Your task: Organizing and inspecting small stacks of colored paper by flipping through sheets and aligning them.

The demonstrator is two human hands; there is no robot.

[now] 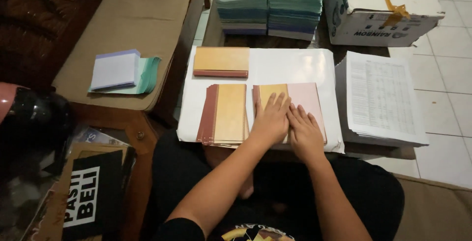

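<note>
Head view | both grips flat, released: left hand [270, 123], right hand [306, 135] on pink book [305, 98] | 2 yellow stacks [228, 113]

2 hands: left hand [269, 123] & right hand [306, 134], both flat on 1 open booklet [306, 101] w/ pink page. 1 fanned pile of yellow booklets w/ red spines [223, 114], exact no. can't tell. 1 more yellow booklet stack [221, 62] above. 1 white sheet [290, 66] under them. 1 pile of printed sheets [381, 98]. 2 stacks of coloured paper [268, 15]. 2 cardboard boxes [381, 17]. 1 small pad pile, white on green [123, 71]
</note>
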